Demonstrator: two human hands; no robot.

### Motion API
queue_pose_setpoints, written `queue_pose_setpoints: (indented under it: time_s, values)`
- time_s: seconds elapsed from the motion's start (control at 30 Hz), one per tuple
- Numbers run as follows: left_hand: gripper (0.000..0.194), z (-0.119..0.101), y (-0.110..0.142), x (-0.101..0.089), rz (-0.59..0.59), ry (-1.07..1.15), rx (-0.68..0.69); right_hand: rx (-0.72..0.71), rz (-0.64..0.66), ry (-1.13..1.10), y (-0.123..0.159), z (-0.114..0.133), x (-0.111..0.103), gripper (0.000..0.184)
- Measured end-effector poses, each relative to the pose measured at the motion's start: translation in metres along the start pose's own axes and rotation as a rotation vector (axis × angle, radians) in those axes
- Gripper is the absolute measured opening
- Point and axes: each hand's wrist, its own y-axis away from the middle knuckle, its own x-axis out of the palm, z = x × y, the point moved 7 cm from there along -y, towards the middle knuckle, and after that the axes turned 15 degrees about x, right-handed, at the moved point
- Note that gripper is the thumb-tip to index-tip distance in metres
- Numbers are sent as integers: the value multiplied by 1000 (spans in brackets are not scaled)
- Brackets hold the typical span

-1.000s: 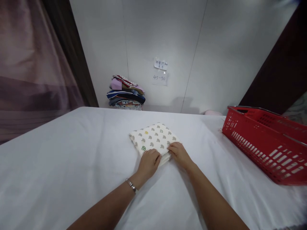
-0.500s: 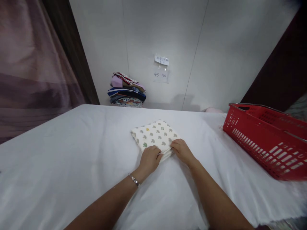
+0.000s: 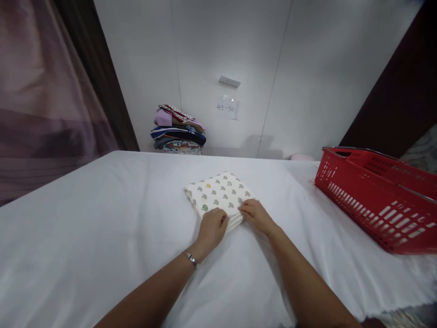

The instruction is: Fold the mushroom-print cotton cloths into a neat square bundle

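A folded cream cloth (image 3: pixel 218 196) printed with grey, green and yellow mushrooms lies on the white-covered table (image 3: pixel 102 237). It is a neat packet of several layers, whose edges show on the side nearest me. My left hand (image 3: pixel 213 226), with a silver bracelet at the wrist, pinches the near edge of the top layer. To its right, my right hand (image 3: pixel 255 214) grips the same edge with thumb and fingertips close together. What kind of cloth article it is, I cannot tell in this folded state.
A red plastic basket (image 3: pixel 372 200) stands on the table at the right. Behind the table's far edge rises a stack of folded clothes (image 3: pixel 179 130) against the white wall. Paper labels (image 3: pixel 227 108) are stuck on that wall. A purplish curtain (image 3: pixel 51 91) hangs at the left.
My hands have stayed on the near edge of the cloth, the right one shifting slightly left toward the other. The layered edges show a little more. The view has shifted slightly.
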Motion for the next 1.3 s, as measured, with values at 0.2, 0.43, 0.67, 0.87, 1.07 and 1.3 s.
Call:
queue_pose_setpoints:
  time_s: [0.2, 0.43, 0.67, 0.87, 1.07, 1.3]
  values:
    - [17, -9, 2, 2, 17, -52, 102, 2, -12, 22, -1, -1, 2, 17]
    - [19, -14, 0, 4, 62, -69, 189, 13, -39, -16, -1, -1, 1, 16]
    - [6, -7, 2, 6, 76, -67, 113, -21, -5, -78, 1, 0, -3, 16]
    - [14, -4, -1, 4, 75, -36, 47, -16, 11, -96, 1, 1, -4, 18]
    - [20, -9, -9, 4, 143, -151, 53, -3, 15, -78, 1, -3, -1, 22]
    - [16, -14, -10, -3, 96, -86, 76, -19, -5, -63, 3, -1, 0, 24]
